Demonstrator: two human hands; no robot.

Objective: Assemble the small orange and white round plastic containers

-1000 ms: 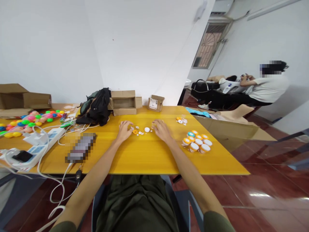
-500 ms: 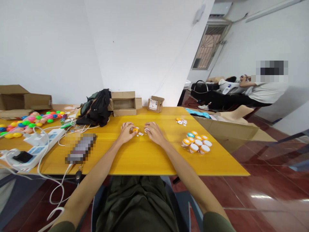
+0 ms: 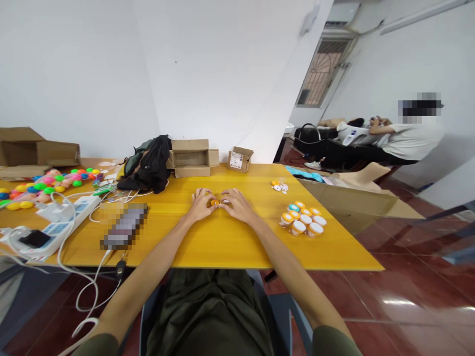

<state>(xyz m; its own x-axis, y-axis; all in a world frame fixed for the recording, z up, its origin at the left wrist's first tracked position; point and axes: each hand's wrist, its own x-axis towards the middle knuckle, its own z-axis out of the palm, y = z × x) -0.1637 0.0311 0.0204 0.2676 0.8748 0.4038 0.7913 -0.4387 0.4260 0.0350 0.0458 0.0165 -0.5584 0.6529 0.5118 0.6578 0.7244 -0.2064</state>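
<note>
Over the yellow desk [image 3: 222,242], brought left hand [image 3: 199,207] and right hand [image 3: 238,206] from well apart to fingertip contact at mid-desk, fingers curled about the small orange disc [image 3: 214,202] and white bits [image 3: 224,201] between them, actual grip too small to tell.

Under fingertips of left hand [image 3: 201,207], small orange part [image 3: 214,202] half covered; shape not made out. White bits [image 3: 223,202] beside right hand [image 3: 237,205] too small to be told. Grip of either hand not discernible. Flat object [image 3: 124,226] on table [image 3: 222,242] pixelated, kind unreadable. Head of seated person [image 3: 411,141] blurred out. Cardboard box [image 3: 22,151] cut off by left edge. Labels on jars [image 3: 302,220] too small to be read.
</note>
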